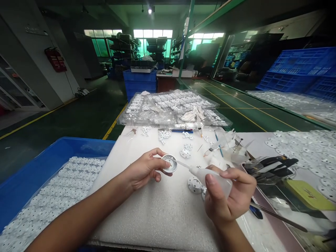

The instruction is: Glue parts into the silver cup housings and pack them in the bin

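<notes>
My left hand (pixel 143 169) holds a small round white plastic part (pixel 169 163) by its rim, above the white foam mat (pixel 157 210). In my right hand (pixel 227 199) is a soft clear squeeze bottle (pixel 210 176), tilted so that its thin nozzle tip touches the inside of the round part. Two similar round parts (pixel 194 184) lie on the mat just under the bottle, and another one (pixel 185 153) lies farther back.
A blue crate (pixel 31 175) at the left holds several white round parts in a bag. Clear bags of parts (pixel 170 106) lie at the mat's far edge. Pliers and tools (pixel 273 166) sit at the right, beside more white parts (pixel 307 147). Pens and small pieces are scattered mid-table.
</notes>
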`<state>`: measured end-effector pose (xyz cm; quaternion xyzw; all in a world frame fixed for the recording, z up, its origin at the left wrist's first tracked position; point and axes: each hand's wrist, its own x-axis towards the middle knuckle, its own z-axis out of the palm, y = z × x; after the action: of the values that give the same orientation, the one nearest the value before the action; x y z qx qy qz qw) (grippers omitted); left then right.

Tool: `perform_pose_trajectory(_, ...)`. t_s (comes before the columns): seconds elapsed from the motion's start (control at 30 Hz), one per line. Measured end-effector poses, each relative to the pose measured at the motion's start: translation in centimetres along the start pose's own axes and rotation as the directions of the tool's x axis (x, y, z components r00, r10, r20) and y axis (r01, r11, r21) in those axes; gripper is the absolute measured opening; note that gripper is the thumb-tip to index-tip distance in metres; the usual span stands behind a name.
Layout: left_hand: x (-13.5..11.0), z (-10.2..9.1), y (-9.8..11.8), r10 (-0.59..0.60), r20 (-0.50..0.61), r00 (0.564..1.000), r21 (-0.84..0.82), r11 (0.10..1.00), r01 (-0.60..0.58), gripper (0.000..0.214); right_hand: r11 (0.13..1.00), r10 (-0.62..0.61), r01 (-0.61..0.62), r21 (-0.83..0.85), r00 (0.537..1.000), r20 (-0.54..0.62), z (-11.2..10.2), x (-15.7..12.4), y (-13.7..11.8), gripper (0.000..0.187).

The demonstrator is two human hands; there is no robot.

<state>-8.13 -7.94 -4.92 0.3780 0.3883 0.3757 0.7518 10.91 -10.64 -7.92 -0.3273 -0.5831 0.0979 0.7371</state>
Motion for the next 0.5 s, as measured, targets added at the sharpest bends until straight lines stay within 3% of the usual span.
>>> perform_pose_trajectory(0.13, -0.11, 0.06, 0.08, -0.01, 0.009, 1.0, 0.005, 1.0, 0.01, 0.03, 0.999, -0.036, 0.032, 0.044, 0.995, 0.089, 0.43, -0.14, -0.14, 0.024)
perform_pose_trajectory(0.5, -0.08, -0.09, 0.07, -0.002, 0.056, 0.998, 0.002, 1.0, 0.001, 0.028, 0.998, -0.043, 0.047, -0.041, 0.996, 0.078, 0.22, -0.38, -0.06, 0.021)
